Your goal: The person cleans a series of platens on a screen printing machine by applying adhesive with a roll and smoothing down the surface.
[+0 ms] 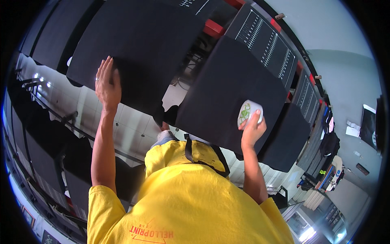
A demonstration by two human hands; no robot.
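Note:
My left hand (108,87) lies flat with fingers stretched out on the near left edge of a black cloth (134,44) spread over a wide board. A ring shows on one finger. My right hand (254,131) is wrapped round a white tape roll (256,109) with a green pattern on its side. The roll is over a second black cloth-covered board (227,89), to the right of the first. Whether it touches the cloth, I cannot tell.
Dark boards with white ruler markings (264,38) and red parts (214,28) are beyond the cloths. Another black-covered board (290,140) stands at the right. More black cloths hang along a rail (85,132) at the left. Tiled floor (130,126) shows between them.

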